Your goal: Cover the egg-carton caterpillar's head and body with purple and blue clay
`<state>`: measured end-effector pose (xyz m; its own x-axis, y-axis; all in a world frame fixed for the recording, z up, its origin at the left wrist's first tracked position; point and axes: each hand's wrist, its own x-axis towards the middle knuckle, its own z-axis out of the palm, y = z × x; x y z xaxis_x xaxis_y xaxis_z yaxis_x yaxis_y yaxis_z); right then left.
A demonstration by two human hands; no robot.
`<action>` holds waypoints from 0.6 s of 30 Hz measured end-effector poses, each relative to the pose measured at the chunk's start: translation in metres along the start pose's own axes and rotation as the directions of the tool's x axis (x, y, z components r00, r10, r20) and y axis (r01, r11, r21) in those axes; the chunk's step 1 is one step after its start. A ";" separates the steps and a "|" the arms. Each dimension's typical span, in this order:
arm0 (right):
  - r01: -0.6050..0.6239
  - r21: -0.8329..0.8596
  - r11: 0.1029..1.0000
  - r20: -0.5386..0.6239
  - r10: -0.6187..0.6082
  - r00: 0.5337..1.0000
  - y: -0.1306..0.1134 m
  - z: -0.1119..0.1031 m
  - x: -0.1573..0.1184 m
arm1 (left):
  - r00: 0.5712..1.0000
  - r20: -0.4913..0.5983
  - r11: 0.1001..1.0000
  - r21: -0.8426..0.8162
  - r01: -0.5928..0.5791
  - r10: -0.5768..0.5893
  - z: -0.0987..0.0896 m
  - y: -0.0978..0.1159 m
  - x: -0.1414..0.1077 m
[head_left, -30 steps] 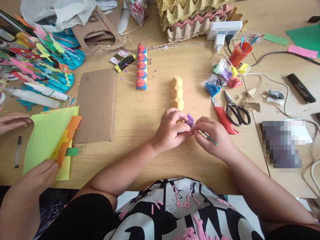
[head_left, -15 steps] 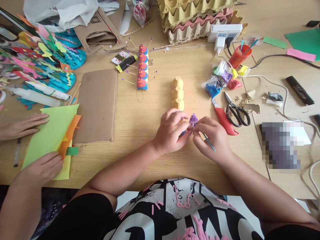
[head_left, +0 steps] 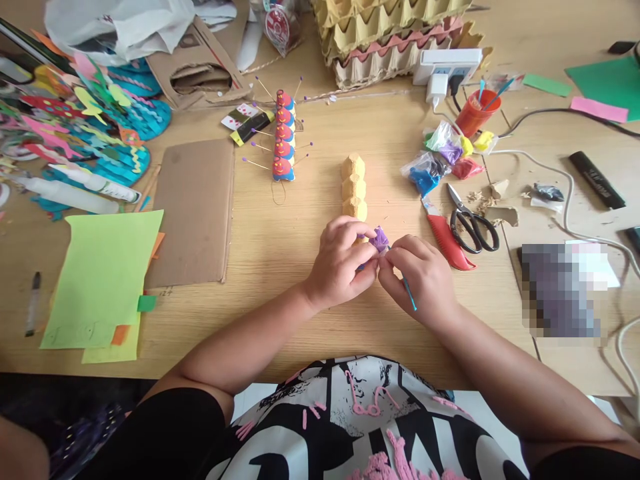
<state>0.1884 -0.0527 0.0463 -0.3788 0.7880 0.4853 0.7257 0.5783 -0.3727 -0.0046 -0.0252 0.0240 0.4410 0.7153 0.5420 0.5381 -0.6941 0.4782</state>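
My left hand is closed around the lower end of a yellow egg-carton strip, where a bit of blue shows under the fingers. My right hand pinches a thin blue stick that slants down from its fingers. Between the fingertips of both hands sits a small purple piece; what exactly touches it is partly hidden. Farther up and left stands a red and blue caterpillar figure with thin purple-tipped sticks on its sides.
Scissors and a red-handled cutter lie right of my right hand. Bags of clay and an orange cup are beyond. Cardboard and green paper lie left; egg trays are stacked behind.
The other person's hands have left the green paper, and only part of an arm shows at the lower left edge. My right hand and the purple piece have shifted slightly left.
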 end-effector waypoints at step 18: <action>0.160 0.136 0.978 0.083 -0.172 0.982 0.036 -0.011 0.003 | 0.992 0.052 0.920 -0.372 0.123 -0.111 -0.008 -0.005 0.004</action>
<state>0.2197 -0.0318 0.0430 -0.5444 0.6912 0.4752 0.5708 0.7204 -0.3939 -0.0111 -0.0199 0.0290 0.4147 0.7914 0.4490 0.2819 -0.5809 0.7636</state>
